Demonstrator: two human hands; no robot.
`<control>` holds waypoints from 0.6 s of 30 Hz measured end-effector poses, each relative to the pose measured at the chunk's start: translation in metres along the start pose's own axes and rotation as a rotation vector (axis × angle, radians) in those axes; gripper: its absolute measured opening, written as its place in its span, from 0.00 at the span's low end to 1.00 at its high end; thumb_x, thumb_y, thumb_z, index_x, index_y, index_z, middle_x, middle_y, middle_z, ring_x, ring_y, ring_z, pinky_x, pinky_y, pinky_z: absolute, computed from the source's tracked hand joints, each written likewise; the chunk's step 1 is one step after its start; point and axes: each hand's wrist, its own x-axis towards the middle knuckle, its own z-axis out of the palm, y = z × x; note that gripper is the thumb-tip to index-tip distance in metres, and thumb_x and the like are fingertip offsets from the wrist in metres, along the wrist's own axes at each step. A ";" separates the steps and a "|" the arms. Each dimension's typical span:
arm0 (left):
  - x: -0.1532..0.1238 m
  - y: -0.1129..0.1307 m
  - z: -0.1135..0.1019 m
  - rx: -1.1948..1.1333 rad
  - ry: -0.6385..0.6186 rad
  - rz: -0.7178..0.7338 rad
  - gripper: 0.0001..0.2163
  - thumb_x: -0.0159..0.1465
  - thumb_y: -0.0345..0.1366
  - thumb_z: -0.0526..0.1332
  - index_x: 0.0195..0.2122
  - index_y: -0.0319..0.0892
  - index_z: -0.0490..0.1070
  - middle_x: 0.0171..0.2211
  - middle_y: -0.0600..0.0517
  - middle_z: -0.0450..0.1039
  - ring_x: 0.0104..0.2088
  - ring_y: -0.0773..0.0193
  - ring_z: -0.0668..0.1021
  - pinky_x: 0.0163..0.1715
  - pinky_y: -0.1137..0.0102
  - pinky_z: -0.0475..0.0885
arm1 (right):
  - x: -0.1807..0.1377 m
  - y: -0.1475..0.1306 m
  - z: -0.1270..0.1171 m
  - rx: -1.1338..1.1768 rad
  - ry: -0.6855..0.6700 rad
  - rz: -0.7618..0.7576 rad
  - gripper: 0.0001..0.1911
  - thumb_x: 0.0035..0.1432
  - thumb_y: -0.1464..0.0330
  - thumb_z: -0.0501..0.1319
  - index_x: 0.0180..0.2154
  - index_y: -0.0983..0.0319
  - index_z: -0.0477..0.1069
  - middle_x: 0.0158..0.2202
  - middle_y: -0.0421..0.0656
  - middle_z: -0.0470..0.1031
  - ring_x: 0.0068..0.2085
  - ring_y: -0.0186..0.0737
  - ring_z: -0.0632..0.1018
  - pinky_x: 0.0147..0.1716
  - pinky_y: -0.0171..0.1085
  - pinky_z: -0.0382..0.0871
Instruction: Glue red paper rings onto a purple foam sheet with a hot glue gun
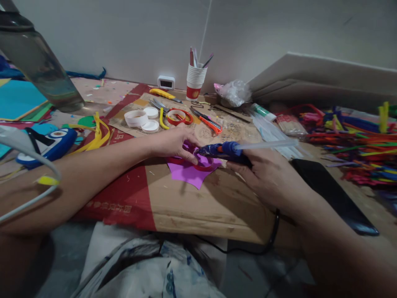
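Observation:
My right hand (263,174) is wrapped around a dark blue hot glue gun (229,150), whose nozzle points left. A translucent glue stick (269,144) sticks out of its back end. Below the nozzle lies a bright purple cut-out (189,176) with pointed edges, with a red ring (204,167) on it. My left hand (175,142) holds the purple piece at its far left side, thumb and fingers curved around it. The exact contact at the fingertips is blurred and partly covered by the glue gun's tip.
Behind the hands lie white tape rolls (136,118), red-handled scissors (180,117), an orange cutter (211,124) and a yellow cutter (164,94). A paper cup (196,80) holds pens. Right are a black phone (335,196) and colourful pipe cleaners (366,145); left, a tall bottle (43,62).

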 end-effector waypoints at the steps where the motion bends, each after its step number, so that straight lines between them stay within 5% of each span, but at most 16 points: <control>1: 0.000 0.000 0.000 0.000 0.001 0.008 0.18 0.59 0.46 0.71 0.50 0.52 0.82 0.38 0.50 0.75 0.41 0.61 0.71 0.43 0.68 0.62 | 0.000 0.000 0.000 0.008 0.002 -0.011 0.10 0.65 0.65 0.59 0.29 0.58 0.69 0.27 0.43 0.76 0.28 0.41 0.74 0.29 0.37 0.61; 18: -0.001 0.003 -0.001 0.024 -0.004 -0.007 0.18 0.60 0.47 0.70 0.50 0.52 0.82 0.38 0.50 0.74 0.42 0.61 0.71 0.44 0.68 0.61 | 0.002 -0.008 -0.003 -0.012 -0.071 0.098 0.10 0.66 0.63 0.59 0.34 0.61 0.72 0.34 0.49 0.80 0.35 0.47 0.78 0.34 0.40 0.67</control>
